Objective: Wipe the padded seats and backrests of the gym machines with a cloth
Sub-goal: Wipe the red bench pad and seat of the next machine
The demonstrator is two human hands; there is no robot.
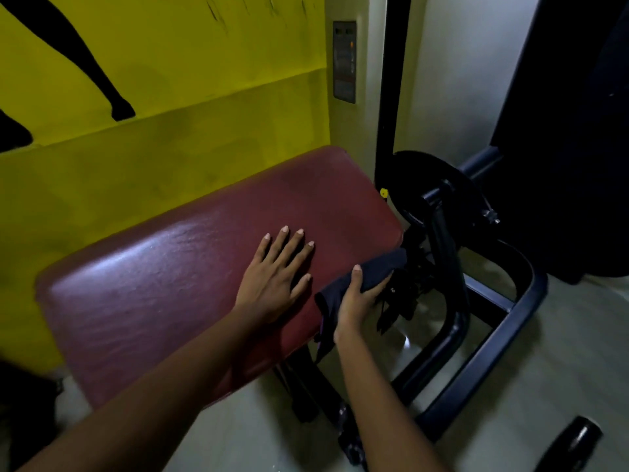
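A long maroon padded seat runs diagonally from lower left to upper right. My left hand lies flat on its top with fingers spread and straight. My right hand grips a dark cloth against the pad's right-hand edge, thumb on top and fingers curled under the fabric. Part of the cloth hangs down below that hand.
A yellow wall with black silhouettes stands right behind the pad. The machine's black frame and a round black disc sit to the right on a pale floor. A dark cylinder lies at lower right.
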